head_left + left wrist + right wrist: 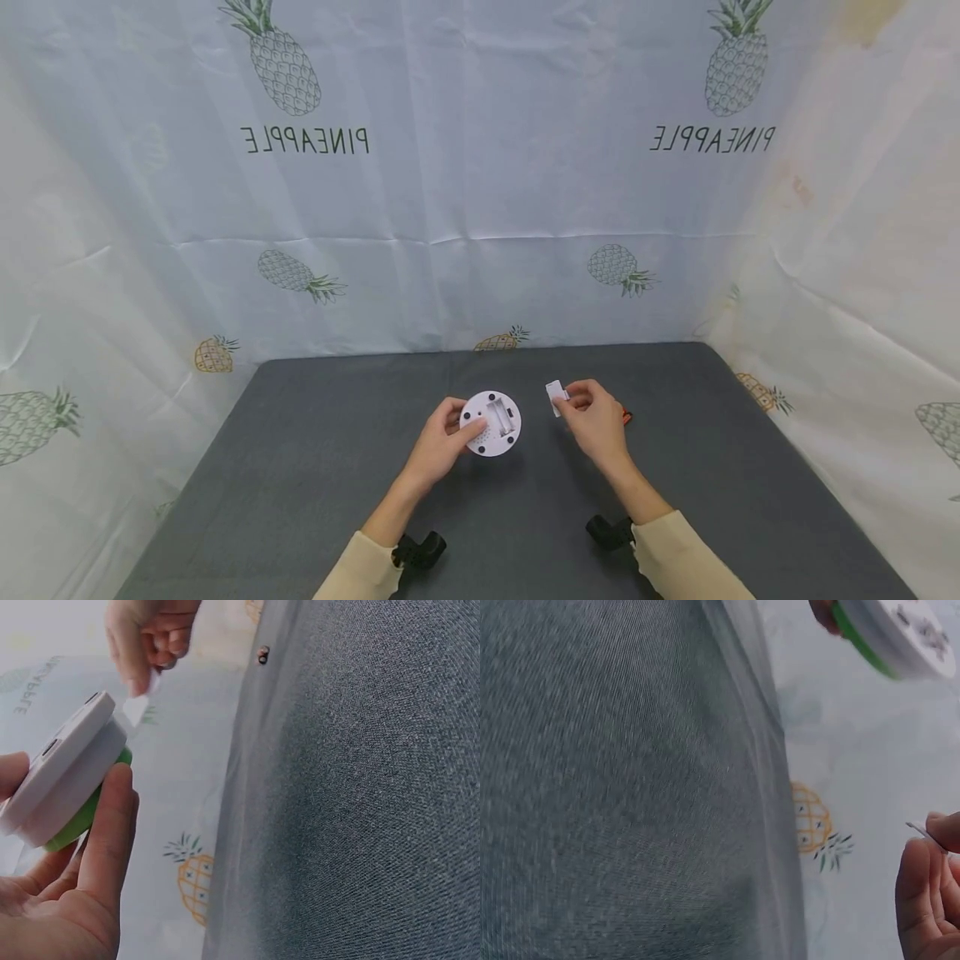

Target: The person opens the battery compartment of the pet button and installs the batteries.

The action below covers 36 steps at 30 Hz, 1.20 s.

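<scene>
A white, disc-shaped plastic device (494, 438) with a green far side is held raised and tilted, its open battery compartment (500, 414) exposed among four dark round feet (482, 450). A small white rectangular plastic cover (555, 392) is pinched apart, to its right.

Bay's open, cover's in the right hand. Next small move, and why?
Probably lay the white cover on the table: the right hand pinches it, so freeing that hand seems sensible. The battery bay in the round device, held by the left hand, looks empty, and orange-and-black items, perhaps batteries, show past the right hand.
</scene>
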Motion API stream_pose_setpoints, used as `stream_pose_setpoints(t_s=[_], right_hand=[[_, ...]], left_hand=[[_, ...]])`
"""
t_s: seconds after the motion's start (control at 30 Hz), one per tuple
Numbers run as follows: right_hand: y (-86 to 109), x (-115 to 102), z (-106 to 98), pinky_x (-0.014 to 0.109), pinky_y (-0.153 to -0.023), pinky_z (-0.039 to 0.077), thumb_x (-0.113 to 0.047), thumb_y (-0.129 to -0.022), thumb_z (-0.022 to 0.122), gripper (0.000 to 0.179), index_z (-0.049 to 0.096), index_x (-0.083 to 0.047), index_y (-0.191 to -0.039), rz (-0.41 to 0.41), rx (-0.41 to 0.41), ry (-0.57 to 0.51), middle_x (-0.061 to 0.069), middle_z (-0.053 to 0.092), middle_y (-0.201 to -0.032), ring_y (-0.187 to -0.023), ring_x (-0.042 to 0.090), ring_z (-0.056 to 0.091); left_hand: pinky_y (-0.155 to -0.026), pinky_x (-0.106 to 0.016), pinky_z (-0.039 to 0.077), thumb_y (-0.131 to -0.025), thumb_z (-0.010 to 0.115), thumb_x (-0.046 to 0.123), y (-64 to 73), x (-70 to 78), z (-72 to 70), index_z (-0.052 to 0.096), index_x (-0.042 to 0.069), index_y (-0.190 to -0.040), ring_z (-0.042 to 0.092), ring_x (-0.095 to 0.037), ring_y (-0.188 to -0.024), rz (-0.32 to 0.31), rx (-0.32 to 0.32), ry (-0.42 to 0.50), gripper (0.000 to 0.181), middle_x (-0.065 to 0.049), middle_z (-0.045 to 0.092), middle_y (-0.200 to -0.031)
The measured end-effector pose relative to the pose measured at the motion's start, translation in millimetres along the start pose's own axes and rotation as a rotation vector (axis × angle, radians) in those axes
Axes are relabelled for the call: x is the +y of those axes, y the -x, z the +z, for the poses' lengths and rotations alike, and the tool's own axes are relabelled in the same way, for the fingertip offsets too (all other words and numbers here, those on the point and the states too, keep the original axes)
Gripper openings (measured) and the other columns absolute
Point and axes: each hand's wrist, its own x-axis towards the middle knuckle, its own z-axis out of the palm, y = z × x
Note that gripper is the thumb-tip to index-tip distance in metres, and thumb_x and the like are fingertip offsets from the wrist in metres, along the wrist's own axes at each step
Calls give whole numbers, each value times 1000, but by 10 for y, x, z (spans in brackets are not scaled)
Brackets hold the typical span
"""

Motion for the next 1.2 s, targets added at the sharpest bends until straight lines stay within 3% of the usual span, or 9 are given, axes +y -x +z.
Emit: stream_pose_setpoints(t_s=[0.3,0.5,0.67,0.83,1.07,1.2], right_hand=[[-118,213,-32,39,-60,59,-12,-89,79,31,62,2,-110,227,-96,-59,11,71,-81,-57,16,66],[-118,323,-45,36,-57,57,-9,-90,77,28,60,5,-106,297,-142,-42,15,71,-82,-57,16,65],[-122,397,-29,31,-51,56,-6,-88,78,25,60,6,-100,332,-165,12,13,68,-73,-52,14,63],[-110,447,-28,31,-49,55,-4,-88,77,23,58,7,-96,335,-202,72,13,65,-68,-51,14,62],[-97,499,-56,35,-56,47,-23,-91,77,29,61,1,-95,208,-269,366,9,62,-77,-62,20,58],[-105,497,-94,39,-61,46,-28,-91,77,30,63,-2,-94,180,-298,426,8,62,-83,-69,23,57]], left_hand=[[-70,-38,59,-97,71,17,-2,-5,-1,56,0,-121,69,-14,-85,14,0,-4,34,-11,69,-103],[-70,-40,59,-98,70,18,-10,-31,0,55,-1,-121,68,-13,-84,19,-8,-13,33,-12,69,-103],[-73,-44,59,-97,71,18,-9,-29,6,56,1,-121,69,-14,-86,-4,-5,-13,33,-11,69,-103],[-72,-43,59,-97,71,17,2,-16,13,56,0,-121,68,-14,-85,1,1,-16,33,-11,69,-103],[-72,-42,58,-97,71,18,6,-32,10,56,0,-121,68,-14,-85,7,-9,-19,33,-11,69,-103],[-72,-43,58,-97,71,18,10,-32,5,56,1,-121,68,-15,-85,-3,-7,-16,33,-10,69,-102]])
